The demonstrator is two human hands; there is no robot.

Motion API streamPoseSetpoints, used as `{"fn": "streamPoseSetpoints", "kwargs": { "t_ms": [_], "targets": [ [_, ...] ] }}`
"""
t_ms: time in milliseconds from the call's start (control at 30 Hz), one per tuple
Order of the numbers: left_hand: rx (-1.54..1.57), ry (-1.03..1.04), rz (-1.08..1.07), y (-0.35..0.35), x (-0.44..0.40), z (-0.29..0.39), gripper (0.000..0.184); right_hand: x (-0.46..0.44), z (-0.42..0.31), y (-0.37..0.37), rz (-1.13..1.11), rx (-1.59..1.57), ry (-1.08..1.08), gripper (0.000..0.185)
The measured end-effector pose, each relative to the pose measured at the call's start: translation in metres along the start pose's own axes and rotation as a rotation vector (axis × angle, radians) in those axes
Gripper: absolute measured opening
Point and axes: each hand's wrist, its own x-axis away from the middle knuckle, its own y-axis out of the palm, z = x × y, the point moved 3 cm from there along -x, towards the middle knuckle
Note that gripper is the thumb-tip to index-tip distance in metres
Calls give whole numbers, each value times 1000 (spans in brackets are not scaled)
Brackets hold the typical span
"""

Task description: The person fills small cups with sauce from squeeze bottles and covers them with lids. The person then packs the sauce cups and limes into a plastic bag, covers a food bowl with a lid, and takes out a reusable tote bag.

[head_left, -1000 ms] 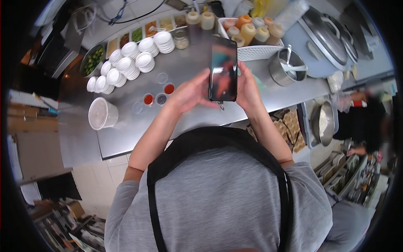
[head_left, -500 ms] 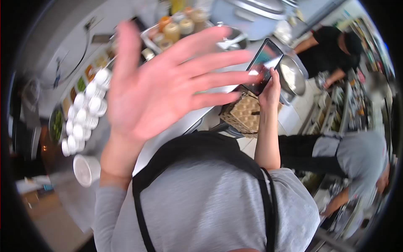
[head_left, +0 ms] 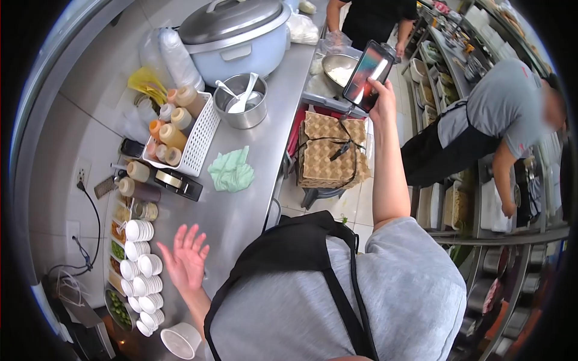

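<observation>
My right hand (head_left: 383, 101) is wrapped round the lower end of a black phone (head_left: 368, 75), its thumb over the lit screen, out at arm's length above the floor side of the counter. My left hand (head_left: 188, 257) hangs over the steel counter (head_left: 232, 225), fingers spread and holding nothing. Beside it stand stacks of white lidded cups (head_left: 147, 265). A crumpled green cloth (head_left: 232, 170) lies on the counter beyond that hand, near a black tape dispenser (head_left: 179, 183).
Tied egg trays (head_left: 332, 150) stand right of the counter. Farther back are a white basket of sauce bottles (head_left: 201, 133), a steel pot (head_left: 241, 102) and a large lidded cooker (head_left: 235, 51). One person (head_left: 376, 21) stands ahead; another (head_left: 481, 114) bends at the right shelves.
The view has swung to the right. My right hand has carried the phone away from the counter, and my left hand, raised near the camera before, has dropped back lower over the counter.
</observation>
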Motion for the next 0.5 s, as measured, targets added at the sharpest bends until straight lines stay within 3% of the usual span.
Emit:
{"fn": "streamPoseSetpoints", "kwargs": {
  "t_ms": [200,267,400,500],
  "targets": [
    [11,50,196,-22,16,-8,60,-13,-13,-5,-33,-163,86,25],
    [14,54,205,-22,19,-9,59,-17,-13,-4,-178,-176,156,20],
    [29,69,203,-25,21,-10,56,-25,-12,-8,-82,-112,1,26],
    [28,87,192,-30,22,-10,55,-28,-12,-12,-44,-119,15,28]
  ]
}}
